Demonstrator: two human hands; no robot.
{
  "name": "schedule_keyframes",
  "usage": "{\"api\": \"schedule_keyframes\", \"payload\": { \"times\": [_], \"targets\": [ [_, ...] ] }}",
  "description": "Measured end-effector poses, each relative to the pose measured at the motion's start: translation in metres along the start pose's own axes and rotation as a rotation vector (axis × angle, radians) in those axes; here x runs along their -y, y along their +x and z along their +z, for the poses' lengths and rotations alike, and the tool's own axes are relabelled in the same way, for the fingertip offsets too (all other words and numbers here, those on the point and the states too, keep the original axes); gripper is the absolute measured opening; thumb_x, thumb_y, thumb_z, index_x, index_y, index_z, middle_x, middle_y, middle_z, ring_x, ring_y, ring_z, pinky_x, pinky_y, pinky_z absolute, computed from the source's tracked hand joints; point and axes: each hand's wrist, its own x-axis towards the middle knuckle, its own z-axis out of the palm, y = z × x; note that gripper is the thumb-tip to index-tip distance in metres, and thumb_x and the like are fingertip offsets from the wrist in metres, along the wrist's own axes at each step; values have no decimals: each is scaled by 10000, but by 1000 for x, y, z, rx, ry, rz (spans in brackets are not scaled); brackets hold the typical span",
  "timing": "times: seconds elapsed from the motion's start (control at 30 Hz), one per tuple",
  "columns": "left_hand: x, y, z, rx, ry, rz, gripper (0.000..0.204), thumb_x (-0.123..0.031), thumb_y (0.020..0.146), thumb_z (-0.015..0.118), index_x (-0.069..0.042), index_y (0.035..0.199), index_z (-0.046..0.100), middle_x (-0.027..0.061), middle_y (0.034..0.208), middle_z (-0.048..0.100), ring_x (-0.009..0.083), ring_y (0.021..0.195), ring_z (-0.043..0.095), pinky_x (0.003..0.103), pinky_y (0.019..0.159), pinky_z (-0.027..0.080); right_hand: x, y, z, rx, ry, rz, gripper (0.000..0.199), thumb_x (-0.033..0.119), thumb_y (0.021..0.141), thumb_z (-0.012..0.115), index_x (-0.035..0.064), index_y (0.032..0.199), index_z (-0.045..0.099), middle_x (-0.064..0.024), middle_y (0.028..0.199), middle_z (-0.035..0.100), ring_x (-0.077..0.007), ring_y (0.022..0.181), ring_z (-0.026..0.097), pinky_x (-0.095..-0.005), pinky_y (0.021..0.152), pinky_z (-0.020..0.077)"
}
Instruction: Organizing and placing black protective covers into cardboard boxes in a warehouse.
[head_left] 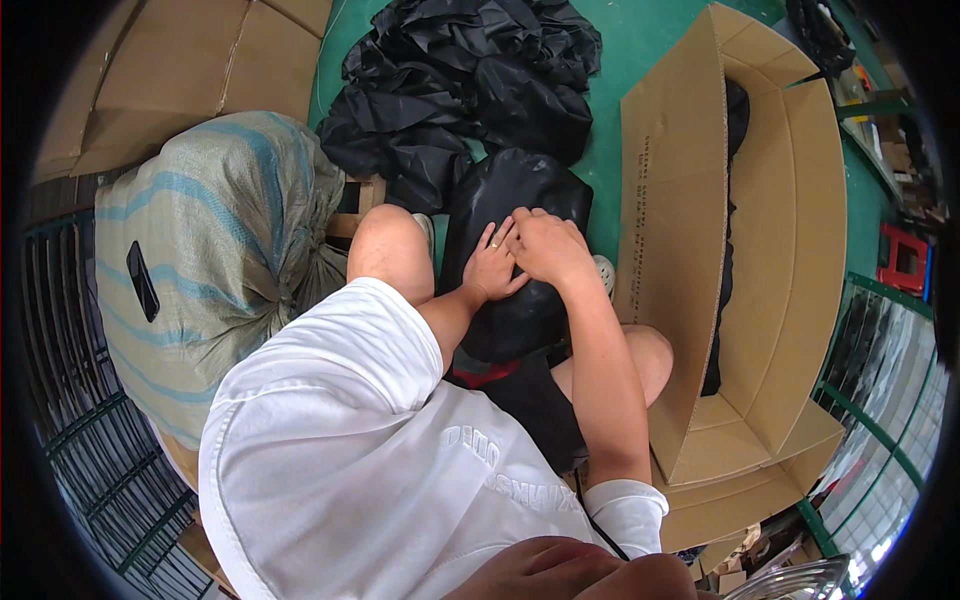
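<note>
While 2 hands touch the black bundle, floor borders it.

Indoors, workshop-like, with a smooth green floor. At the floor's far left corner, tall brown cartons, packed close like a wall. Down its left edge, a dark rack of narrow bars crossed by green rails, bent into curves by the lens. At the far right corner, a green shelf with clutter around it, mostly too small to tell. By the right edge, a red stool. Nearer along that edge, green-framed panels with pale, shiny strips, too distorted to tell whether windows or shelving. Bright light, strongest near the right corner closest to the viewer.
</note>
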Motion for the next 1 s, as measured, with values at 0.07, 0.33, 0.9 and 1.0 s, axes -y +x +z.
{"api": "schedule_keyframes", "payload": {
  "times": [0.07, 0.33, 0.9, 1.0],
  "targets": [
    [2, -2, 1, 0, 5, -3, 791, -551, 872, 504, -94, 1497, 340, 124, 1575, 276, 287, 1485, 165, 479, 1197, 94, 1, 1, -2, 2, 29, 14, 252, 228, 870, 561, 34, 1030, 576, -215, 1049, 643, -384, 1001, 631, -504, 850, 487],
    [-2, -2, 2, -25, -7, 3, 777, -570, 905, 475, -93, 1500, 323, 127, 1596, 220, 285, 1488, 156, 479, 1200, 76, 6, -2, -12, 21, 19, 9, 305, 273, 908, 571, 43, 1110, 576, -181, 1060, 641, -374, 1014, 620, -482, 858, 491],
    [0, -3, -4, 60, 14, -2, 763, -583, 920, 440, -120, 1512, 313, 125, 1600, 210, 282, 1490, 143, 477, 1203, 63, 7, 4, -4, 46, 14, 1, 312, 269, 906, 569, 40, 1119, 576, -179, 1061, 641, -369, 1011, 624, -475, 861, 494],
    [2, -4, -2, 17, -17, 3, 760, -580, 920, 441, -108, 1504, 329, 130, 1598, 215, 282, 1492, 136, 476, 1203, 61, 12, 6, -5, 53, 5, 2, 317, 260, 898, 574, 39, 1124, 573, -185, 1069, 639, -374, 1016, 623, -476, 865, 492]
  ]
}}
